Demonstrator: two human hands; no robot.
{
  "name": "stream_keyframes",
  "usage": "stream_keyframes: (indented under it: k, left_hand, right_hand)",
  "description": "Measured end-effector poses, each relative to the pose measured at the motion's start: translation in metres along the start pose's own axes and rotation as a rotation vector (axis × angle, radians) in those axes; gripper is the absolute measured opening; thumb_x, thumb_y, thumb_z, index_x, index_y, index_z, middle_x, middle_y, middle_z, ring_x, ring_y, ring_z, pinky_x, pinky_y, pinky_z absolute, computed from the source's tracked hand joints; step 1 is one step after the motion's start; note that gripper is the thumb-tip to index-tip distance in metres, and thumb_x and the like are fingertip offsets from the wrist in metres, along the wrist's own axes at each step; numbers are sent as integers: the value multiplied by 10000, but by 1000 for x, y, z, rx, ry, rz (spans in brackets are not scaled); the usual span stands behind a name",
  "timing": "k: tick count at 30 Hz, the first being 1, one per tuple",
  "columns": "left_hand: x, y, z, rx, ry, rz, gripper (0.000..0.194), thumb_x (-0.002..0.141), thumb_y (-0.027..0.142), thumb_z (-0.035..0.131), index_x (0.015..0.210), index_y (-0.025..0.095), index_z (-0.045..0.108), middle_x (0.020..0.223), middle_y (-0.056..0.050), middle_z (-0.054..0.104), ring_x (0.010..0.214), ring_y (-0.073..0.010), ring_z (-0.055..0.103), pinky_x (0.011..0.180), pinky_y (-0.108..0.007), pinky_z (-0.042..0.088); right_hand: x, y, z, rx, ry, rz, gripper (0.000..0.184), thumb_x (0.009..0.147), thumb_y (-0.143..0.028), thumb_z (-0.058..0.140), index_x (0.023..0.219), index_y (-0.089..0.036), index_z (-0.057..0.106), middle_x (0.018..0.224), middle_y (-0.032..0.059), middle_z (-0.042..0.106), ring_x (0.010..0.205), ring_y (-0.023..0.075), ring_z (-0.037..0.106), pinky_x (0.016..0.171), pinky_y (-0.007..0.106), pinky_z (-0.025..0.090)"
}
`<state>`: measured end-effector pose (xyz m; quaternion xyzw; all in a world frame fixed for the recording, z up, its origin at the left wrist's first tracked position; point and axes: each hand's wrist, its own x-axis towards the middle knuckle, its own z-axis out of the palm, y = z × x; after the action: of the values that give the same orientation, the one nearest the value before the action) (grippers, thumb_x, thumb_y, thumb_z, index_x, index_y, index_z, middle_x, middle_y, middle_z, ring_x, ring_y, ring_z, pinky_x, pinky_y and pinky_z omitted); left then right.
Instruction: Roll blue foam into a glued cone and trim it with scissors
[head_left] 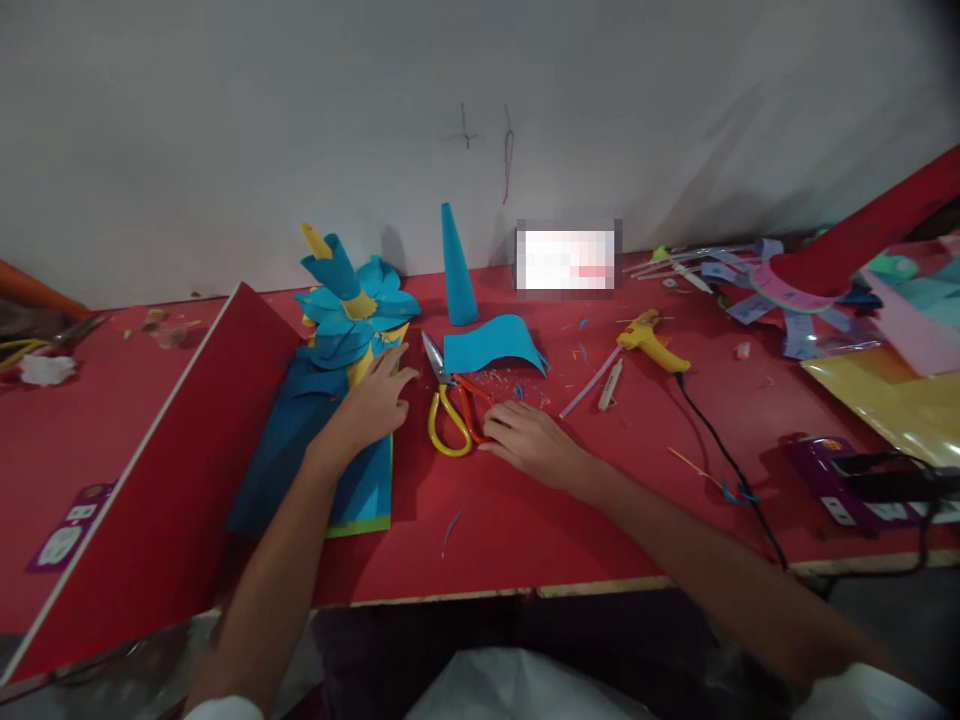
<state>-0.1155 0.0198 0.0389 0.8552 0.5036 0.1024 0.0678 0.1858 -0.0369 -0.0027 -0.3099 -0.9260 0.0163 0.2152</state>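
My left hand (373, 402) lies flat with fingers stretched out on a stack of blue, yellow and green paper sheets (352, 480), just below a blue paper flower (352, 310) with a yellow centre. My right hand (525, 437) rests on the red table (570, 520), fingers curled at the handles of the yellow and red scissors (450, 405). Whether it grips them I cannot make out. A curved blue paper piece (491, 345) lies just beyond the scissors, and a blue paper cone (456, 268) stands behind it.
A yellow glue gun (651, 340) with a black cord (720, 450) lies to the right, glue sticks (609, 385) beside it. A large red sheet (150, 470) leans at the left. Coloured papers (892, 340), a red roll (862, 245) and a purple power strip (847, 480) crowd the right side. Paper scraps litter the table.
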Motion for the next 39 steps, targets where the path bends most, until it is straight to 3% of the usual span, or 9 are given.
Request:
stream_keyframes:
  k: [2,5,9,12,18,23,29,34,39]
  left_hand:
    - [0,3,-2,56,42,-42,237,850,72,525,1017,190,643,1657,-172,440,1571,-407,388,1251,-607,430]
    - [1,7,-3,87,106,-104,161,920,92,498,984,194,605,1609,-184,486,1526,-394,450,1231,-588,444]
    - [2,12,-10,119,178,-223,240,965,145,503,1168,170,627,1558,-205,512,1439,-382,538,1118,-515,528]
    - [3,15,-18,159,210,-361,334,981,197,523,1302,159,609,1416,-208,604,1233,-361,672,922,-436,580]
    - [3,26,-27,246,122,-519,409,1010,252,516,1412,191,566,1097,-139,764,952,-349,743,683,-360,452]
    - [4,24,-22,222,119,-471,472,967,213,513,1429,166,589,896,-104,750,811,-304,715,602,-335,308]
    - [6,17,-14,-112,275,-267,306,848,174,568,1122,184,704,711,-2,600,701,-210,621,676,-303,385]
    - [7,33,-7,-292,300,-225,183,798,163,550,917,199,683,619,38,503,594,-159,515,640,-291,364]
    - [8,50,8,-406,283,-221,117,792,194,563,819,192,678,588,39,526,562,-142,513,608,-286,340]
  right_hand:
    - [0,0,1,1,4,-2,183,1063,-329,619,992,-171,678,1012,83,688,934,226,594,838,352,457]
    - [-1,1,2,4,2,2,179,1062,-322,624,997,-166,681,1016,85,694,934,226,595,840,354,458]
    - [-1,1,2,-7,7,0,192,1056,-342,634,998,-167,685,1019,77,702,937,226,601,845,346,464]
    - [0,1,1,-11,11,-1,198,1058,-342,631,990,-165,686,1018,76,704,942,228,607,857,343,470]
    - [0,1,0,2,-4,4,210,1070,-345,608,1002,-162,687,1024,82,706,950,229,609,858,343,473]
    - [0,2,1,25,-14,20,216,1083,-348,588,1011,-171,691,1033,88,698,952,225,604,861,347,459]
    - [0,1,-2,65,-11,24,235,1099,-342,552,1014,-173,691,1027,93,692,954,223,606,857,347,465]
    - [0,1,-2,111,14,35,244,1110,-317,519,1094,-176,718,1058,104,717,1000,232,638,887,364,506]
    - [1,-7,-6,197,122,4,291,1111,-268,489,1291,-167,694,1142,112,755,1054,242,655,947,392,550]
